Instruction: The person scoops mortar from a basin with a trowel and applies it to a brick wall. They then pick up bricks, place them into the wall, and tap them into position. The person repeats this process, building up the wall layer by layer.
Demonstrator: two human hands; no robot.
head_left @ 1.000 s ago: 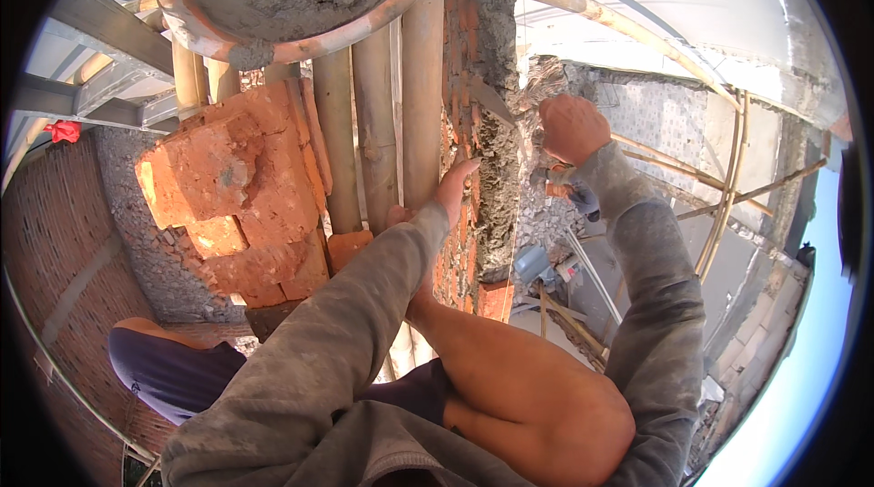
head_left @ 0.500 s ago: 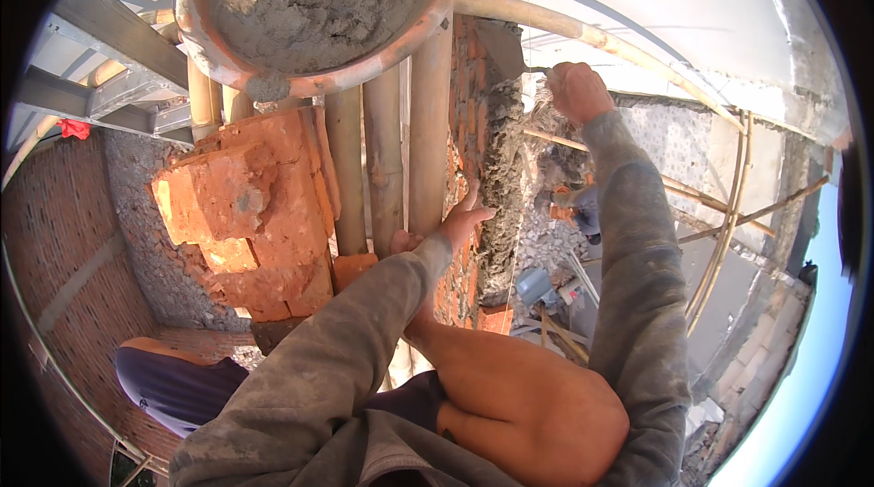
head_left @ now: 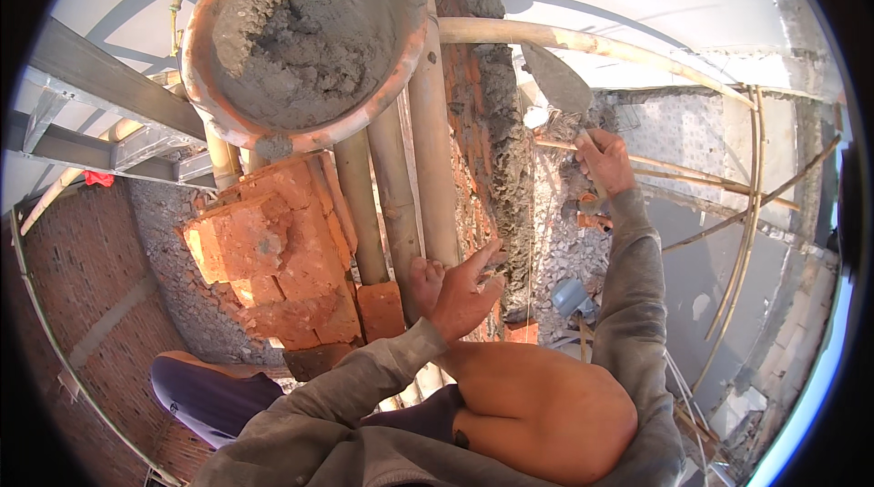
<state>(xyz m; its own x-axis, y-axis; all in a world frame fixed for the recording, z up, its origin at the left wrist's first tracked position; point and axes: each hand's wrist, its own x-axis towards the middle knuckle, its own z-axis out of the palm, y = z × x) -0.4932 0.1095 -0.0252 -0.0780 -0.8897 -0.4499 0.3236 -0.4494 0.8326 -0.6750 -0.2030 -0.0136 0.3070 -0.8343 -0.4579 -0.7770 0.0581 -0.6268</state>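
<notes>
Sunlit building site | three tan bamboo poles point(head_left: 391, 182) lined one red-brick wall point(head_left: 464, 109) | one round clay basin point(head_left: 341, 130) held grey mortar point(head_left: 337, 59) | right hand point(head_left: 607, 162) gripped one grey metal trowel point(head_left: 560, 82), right of wall | left hand point(head_left: 462, 300) spread open

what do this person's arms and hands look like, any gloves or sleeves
Long, loose grey-brown sleeves cover both arms down to about the wrists; the left sleeve and right sleeve look creased, with paler, dusty-looking patches. The left hand and right hand are bare, with no gloves. No watch shows at either wrist.
</notes>
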